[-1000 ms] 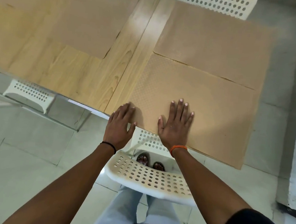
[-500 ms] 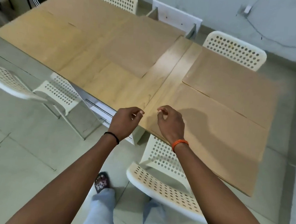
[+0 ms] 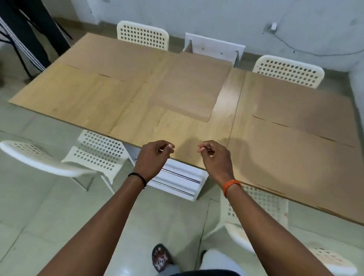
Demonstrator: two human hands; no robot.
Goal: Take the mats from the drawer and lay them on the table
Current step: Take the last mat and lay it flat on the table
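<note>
left hand [image 3: 154, 155] lower centre, fingers loosely curled, holding nothing | right hand [image 3: 215, 157] just right of it, same loose curl, holding nothing | mats [image 3: 286, 152] flat on table [image 3: 173, 128], right side and upper centre | drawer [image 3: 179, 178] open under near table edge, below hands

- table [image 3: 155, 124]: pale wood grain, smooth with a slight sheen
- mats [image 3: 290, 161]: matt tan, paper-like
- chairs [image 3: 287, 70]: white perforated plastic
- drawer [image 3: 179, 177]: white, metal rails
- floor [image 3: 14, 210]: glossy tiles
</note>
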